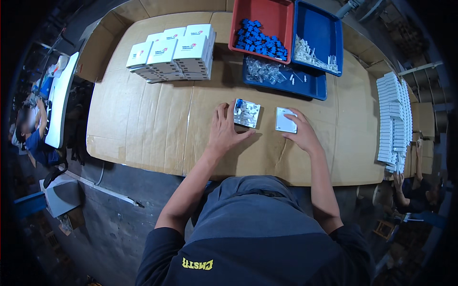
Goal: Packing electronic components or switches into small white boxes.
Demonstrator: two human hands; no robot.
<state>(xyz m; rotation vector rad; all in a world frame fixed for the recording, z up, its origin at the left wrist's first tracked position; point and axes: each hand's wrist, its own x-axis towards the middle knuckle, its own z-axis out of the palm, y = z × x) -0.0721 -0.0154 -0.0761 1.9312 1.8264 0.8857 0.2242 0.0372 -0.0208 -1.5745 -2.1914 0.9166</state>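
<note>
A small square white box [247,114], open on top, lies on the cardboard-covered table with small white and clear parts and a bit of blue inside. My left hand [225,127] grips it at its left side and near edge, the thumb reaching along the near edge. A short gap to the right, my right hand [302,132] holds a flat square white cover [285,120] by its right side, with the thumb near its lower corner and fingers over the upper one. The cover is apart from the box.
Stacked white boxes [179,55] stand at the back left. At the back are a red tray [236,40] of blue pieces, a blue tray [318,28] of white pieces and a lower blue tray [312,88] with clear parts. White pieces [393,119] are piled at the right edge. Other people work on both sides.
</note>
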